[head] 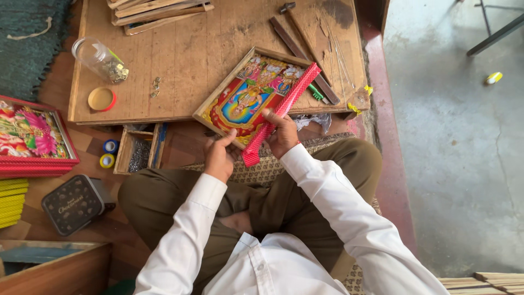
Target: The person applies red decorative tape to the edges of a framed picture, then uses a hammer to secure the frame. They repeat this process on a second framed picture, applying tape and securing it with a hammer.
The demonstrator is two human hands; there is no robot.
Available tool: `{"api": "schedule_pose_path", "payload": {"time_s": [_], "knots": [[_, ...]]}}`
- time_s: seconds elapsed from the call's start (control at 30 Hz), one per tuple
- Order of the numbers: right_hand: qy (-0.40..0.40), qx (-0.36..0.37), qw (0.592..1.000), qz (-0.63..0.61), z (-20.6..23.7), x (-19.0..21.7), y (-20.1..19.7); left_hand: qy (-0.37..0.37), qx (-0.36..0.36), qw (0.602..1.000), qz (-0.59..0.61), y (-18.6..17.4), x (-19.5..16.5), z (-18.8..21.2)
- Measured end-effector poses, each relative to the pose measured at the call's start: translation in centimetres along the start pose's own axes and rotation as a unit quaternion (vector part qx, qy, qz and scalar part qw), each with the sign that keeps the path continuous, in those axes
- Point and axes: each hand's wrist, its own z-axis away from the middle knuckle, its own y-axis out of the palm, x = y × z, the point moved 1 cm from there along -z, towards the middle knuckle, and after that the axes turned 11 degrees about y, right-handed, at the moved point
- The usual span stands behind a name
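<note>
Pressing red strip (pixel 281 112) along picture (pixel 248 95) edge | right hand (pixel 284 134) grip clenched on strip | left hand (pixel 220 157) grip pinching picture corner | best kept flush, corners aligned on bench (pixel 180 60)

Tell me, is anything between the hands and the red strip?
No, nothing visible is in the way. The right hand already holds the red strip against the colourful picture frame, and the left hand touches the frame's near corner beside it.

Cracked grey concrete floor (pixel 453 136), daylit
</note>
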Motion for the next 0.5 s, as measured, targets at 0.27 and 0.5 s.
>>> {"api": "schedule_pose_path", "payload": {"time_s": [0.27,0.5], "knots": [[-0.087,0.1,0.968,0.213,3.9,4.1,2.8,0.482,-0.052,0.758,-0.437,-1.9,-4.2,3.0],[-0.14,0.138,0.688,0.699,7.8,8.6,11.3,0.391,-0.037,0.896,-0.206,-2.2,-7.1,2.0]]}}
